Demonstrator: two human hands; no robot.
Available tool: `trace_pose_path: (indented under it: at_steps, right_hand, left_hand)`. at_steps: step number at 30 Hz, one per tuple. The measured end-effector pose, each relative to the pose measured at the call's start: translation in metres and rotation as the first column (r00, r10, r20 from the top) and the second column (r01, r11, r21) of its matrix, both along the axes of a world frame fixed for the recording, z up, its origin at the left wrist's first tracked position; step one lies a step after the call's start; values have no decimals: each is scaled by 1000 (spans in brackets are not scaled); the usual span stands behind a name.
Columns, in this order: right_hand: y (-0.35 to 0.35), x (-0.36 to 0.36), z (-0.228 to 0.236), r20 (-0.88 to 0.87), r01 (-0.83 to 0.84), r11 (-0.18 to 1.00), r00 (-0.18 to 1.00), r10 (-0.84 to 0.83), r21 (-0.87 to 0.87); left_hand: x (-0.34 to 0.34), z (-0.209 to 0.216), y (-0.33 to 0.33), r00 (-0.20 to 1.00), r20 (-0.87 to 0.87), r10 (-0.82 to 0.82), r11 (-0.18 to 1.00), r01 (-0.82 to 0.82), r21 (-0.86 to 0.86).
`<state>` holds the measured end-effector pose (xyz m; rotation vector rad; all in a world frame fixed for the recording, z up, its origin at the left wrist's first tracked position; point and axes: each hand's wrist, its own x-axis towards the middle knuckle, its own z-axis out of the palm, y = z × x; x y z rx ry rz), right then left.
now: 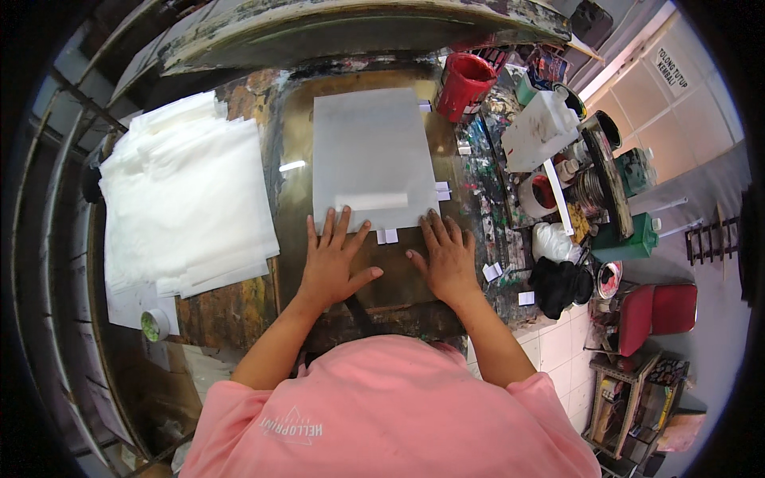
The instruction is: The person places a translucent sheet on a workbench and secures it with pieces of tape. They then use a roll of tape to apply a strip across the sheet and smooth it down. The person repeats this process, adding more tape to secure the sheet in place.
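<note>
A translucent pale sheet [370, 151] lies flat on a smooth brownish board [295, 231] in the middle of the table. On its near left corner rest the fingertips of my left hand [331, 259], fingers spread. My right hand [448, 259] touches the near right corner, its fingers stretched out too. Neither hand grips anything. Small folded white paper tabs sit against the sheet's edges: one tab [387, 237] at the near edge between my hands, another tab [442, 191] on the right side, and a third tab [425, 105] farther up.
To the left is a loose stack of white translucent sheets [191, 199], with a small round green-topped container [154, 324] nearby. A red paint bucket [466, 86] stands at the far right, beside a white jerrycan [542, 131]. Overhead at the back hangs a large paint-stained frame [358, 28].
</note>
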<state>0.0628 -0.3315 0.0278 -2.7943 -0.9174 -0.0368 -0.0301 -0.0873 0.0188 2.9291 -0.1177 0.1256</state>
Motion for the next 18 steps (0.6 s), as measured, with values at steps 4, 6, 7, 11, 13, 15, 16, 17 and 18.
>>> trace_pose_path:
  at_steps: [4,6,7,11,13,15,16,17,18]
  right_hand:
    - [-2,2,-1,0,-6,1000,1000,6,-7]
    - [-1,1,1,-10,-8,1000,1000,8,-3]
    - [-1,1,2,-10,-13,1000,1000,13,7]
    - [-1,-2,7,-24,-11,1000,1000,11,13]
    - [-1,-2,6,-32,-8,1000,999,8,9]
    - [-2,-2,4,-40,-11,1000,999,11,9]
    - [-2,-2,5,-42,-13,1000,999,13,12]
    - [-2,-2,6,-44,-15,1000,999,16,16]
    - [-2,-2,6,-47,-17,1000,999,18,19]
  left_hand:
    - [2,5,-2,1000,-16,0,1000,0,-9]
    - [2,6,-2,999,-32,3,999,-4,-34]
    - [2,7,-2,999,-37,7,999,-9,-38]
    - [3,5,-2,999,-47,27,995,-31,-90]
    - [2,3,-1,999,-27,28,997,-30,-68]
    - [2,3,-1,999,-17,35,998,-36,-49]
    - [2,4,-1,999,-17,40,998,-41,-41]
    - [2,6,-1,999,-17,46,998,-46,-34]
    - [2,6,-1,999,-12,48,999,-48,-26]
